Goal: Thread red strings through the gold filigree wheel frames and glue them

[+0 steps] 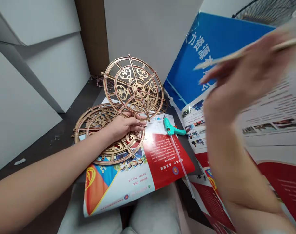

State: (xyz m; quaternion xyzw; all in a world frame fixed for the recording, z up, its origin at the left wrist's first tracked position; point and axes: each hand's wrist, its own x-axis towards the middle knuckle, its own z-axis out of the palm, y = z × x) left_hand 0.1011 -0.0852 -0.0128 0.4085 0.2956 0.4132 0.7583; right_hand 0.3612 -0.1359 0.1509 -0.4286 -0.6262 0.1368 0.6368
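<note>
Well, going by the teal glue gun [169, 126], the white boxes [47, 65] stand far to its left, and a large printed panel [182, 71] in blue, white and red rises to its right. A dark table [50, 139] lies beneath it, and a glossy printed sheet [138, 182] spreads from it toward the person. The raised gold disc [135, 85], with scrollwork between its rings, is tilted up to the gun's left; the lower gold disc [115, 148] lies flat over the sheet, farther left and nearer the person. The left hand [125, 126], left of the gun, pinches the raised gold disc at its bottom rim between thumb and fingers; whether it touches the lower one, I cannot tell. The right hand [248, 74], lifted well right of the gun and blurred, has its fingers closed on a slim pale stick [289, 44]. A translucent glue stick [182, 162] trails from the gun toward the person.
</note>
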